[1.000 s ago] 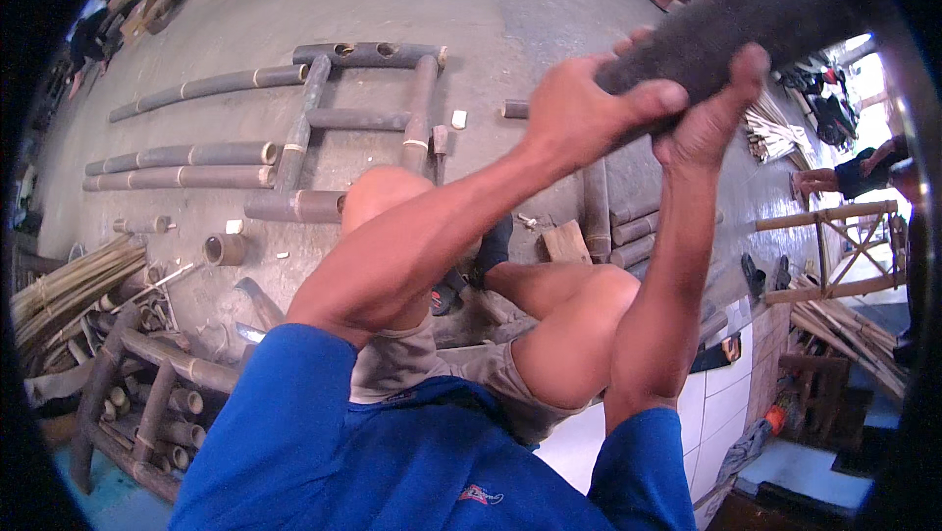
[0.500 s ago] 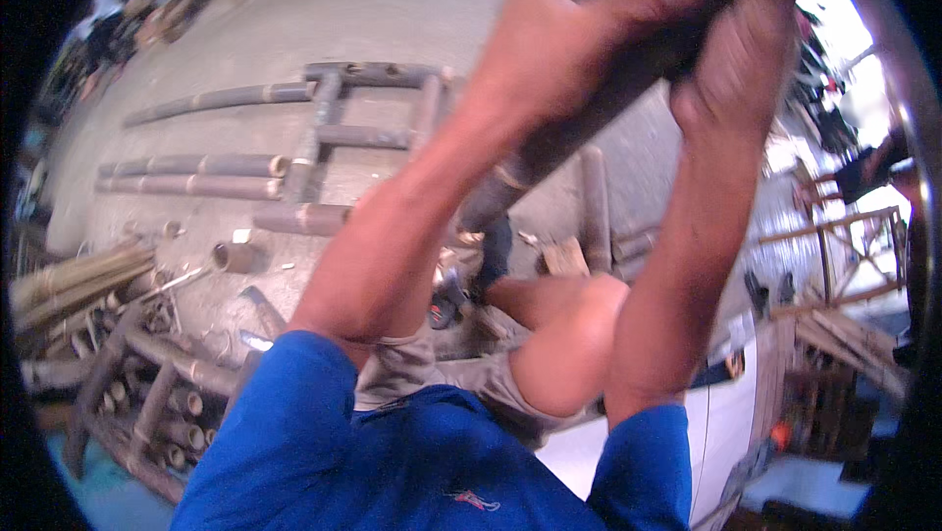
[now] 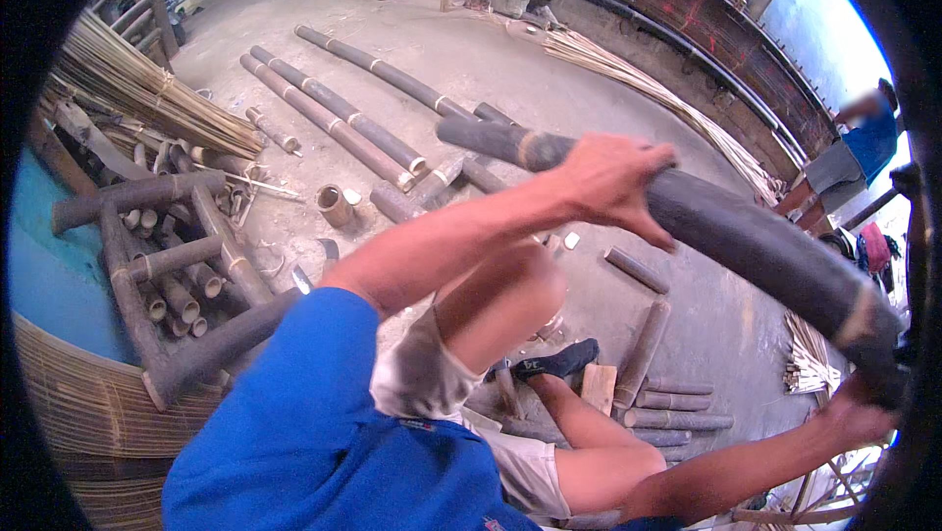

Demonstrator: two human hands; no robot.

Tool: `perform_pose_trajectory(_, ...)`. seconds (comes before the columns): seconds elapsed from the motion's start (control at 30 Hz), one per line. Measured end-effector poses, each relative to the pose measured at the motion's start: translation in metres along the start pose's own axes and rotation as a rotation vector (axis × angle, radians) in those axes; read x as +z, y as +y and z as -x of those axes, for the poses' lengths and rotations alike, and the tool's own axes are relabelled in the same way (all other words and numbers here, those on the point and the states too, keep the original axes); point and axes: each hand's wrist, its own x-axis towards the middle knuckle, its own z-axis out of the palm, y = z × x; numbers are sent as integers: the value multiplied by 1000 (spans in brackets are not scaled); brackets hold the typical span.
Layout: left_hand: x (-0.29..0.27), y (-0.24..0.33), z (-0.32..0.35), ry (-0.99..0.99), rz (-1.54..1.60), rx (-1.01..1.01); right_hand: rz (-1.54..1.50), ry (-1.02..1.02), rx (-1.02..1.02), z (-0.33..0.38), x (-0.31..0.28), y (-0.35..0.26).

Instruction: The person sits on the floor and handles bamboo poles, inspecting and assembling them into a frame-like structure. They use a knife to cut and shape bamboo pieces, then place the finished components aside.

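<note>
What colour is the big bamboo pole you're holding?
Dark brown-grey, with paler rings at the joints; the bamboo pole shows best in the head view.

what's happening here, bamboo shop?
A seated person holds a thick dark bamboo pole off the floor with both hands: left hand gripping over its middle, right hand near its far end. Cut bamboo lengths lie on the concrete floor, and a bamboo frame sits at left.
</note>
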Motion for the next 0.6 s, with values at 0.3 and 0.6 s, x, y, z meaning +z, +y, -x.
perform_pose_trajectory(0.3, 50, -152, 101, -171, -466, -59, -65, 509, 261, 126, -179, 97)
perform_pose_trajectory(0.6, 100, -290, 189, -384, -564, -320, 20, 529, 802, 280, -230, 213)
